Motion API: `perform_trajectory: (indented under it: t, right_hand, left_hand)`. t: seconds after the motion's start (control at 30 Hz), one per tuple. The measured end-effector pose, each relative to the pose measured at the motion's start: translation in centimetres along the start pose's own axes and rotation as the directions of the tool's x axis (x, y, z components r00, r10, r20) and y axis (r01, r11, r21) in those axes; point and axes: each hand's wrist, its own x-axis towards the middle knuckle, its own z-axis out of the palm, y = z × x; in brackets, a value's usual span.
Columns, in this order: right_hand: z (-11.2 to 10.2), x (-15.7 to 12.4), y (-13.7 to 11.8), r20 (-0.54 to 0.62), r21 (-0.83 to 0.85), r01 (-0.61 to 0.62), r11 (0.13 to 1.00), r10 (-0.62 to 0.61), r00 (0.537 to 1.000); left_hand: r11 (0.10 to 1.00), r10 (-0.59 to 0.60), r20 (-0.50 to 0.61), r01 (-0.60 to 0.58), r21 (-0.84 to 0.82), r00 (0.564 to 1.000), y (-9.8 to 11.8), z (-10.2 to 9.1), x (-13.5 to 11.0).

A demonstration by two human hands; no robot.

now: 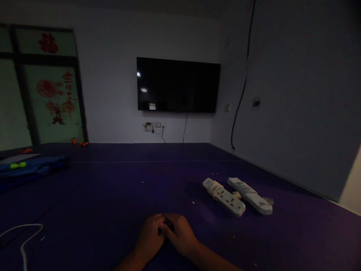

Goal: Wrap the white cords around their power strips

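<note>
My left hand (149,237) and my right hand (182,235) rest together low in the middle of the view on a dark purple floor mat (113,195). Their fingers are curled and meet around a small dark object (168,224) that I cannot make out in the dim light. To the right and a little farther away lie two white power strips, one (224,197) nearer my hands and another (250,195) beside it, each with its cord wound around it.
A black television (177,84) hangs on the far white wall above a wall socket (154,125). A black cable (242,86) runs down the right wall. A blue bundle (34,167) lies at the left; a white cord (25,235) curls at bottom left.
</note>
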Motion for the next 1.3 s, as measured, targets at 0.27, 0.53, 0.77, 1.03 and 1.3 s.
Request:
perform_trajectory:
  t: [0.27,0.53,0.77,1.03,1.3]
  right_hand:
    - [-0.1,0.0,-0.3,-0.026,0.036,0.02,0.999,-0.019,0.999]
    - [0.5,-0.1,0.8,-0.15,0.02,-0.039,0.999,0.042,0.988]
    - [0.7,0.0,1.5,-0.083,0.025,-0.003,1.0,0.005,0.996]
    - [0.6,-0.1,1.0,-0.057,0.142,0.132,0.981,-0.125,0.991]
    - [0.5,0.1,0.7,0.023,0.09,0.059,0.994,-0.061,0.998]
  left_hand:
    - [0.999,0.012,-0.031,-0.011,0.044,0.999,-0.3,0.1,0.0]
    - [0.995,0.035,-0.054,-0.03,0.091,0.998,-0.6,0.3,0.0]
    - [0.974,0.191,0.181,-0.21,0.091,0.965,0.5,0.5,-0.6]
    - [0.959,0.237,0.184,-0.26,0.111,0.954,0.4,0.7,-1.1]
    - [0.953,0.29,0.135,-0.299,0.054,0.947,0.0,1.0,-0.9]
